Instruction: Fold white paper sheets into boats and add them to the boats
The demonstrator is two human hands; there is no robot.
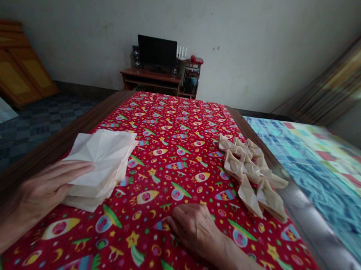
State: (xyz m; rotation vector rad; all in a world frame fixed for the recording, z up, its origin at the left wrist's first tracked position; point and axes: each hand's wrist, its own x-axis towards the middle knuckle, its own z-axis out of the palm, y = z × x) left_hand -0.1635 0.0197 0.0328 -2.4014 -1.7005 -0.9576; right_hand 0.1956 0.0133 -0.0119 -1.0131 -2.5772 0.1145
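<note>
My left hand (pixel 44 183) is at a stack of white paper sheets (pixel 107 183) on the left of the table, its fingers lying over the top and its thumb at the near edge. The top sheet (pixel 101 152) shows creases fanning out from its middle. My right hand (pixel 192 226) rests on the red cloth (pixel 143 243) near the middle, curled into a loose fist with nothing visible in it. To its right, several folded paper pieces (pixel 250 170) with pointed ends sit in a close group.
The patterned red cloth covers a dark wooden table (pixel 82 120). A bed with a blue sheet (pixel 296 164) adjoins on the right. Beyond the far end stands a desk (pixel 154 76) with a black monitor (pixel 157 51) and speakers. A wooden cabinet (pixel 16 66) is at the left.
</note>
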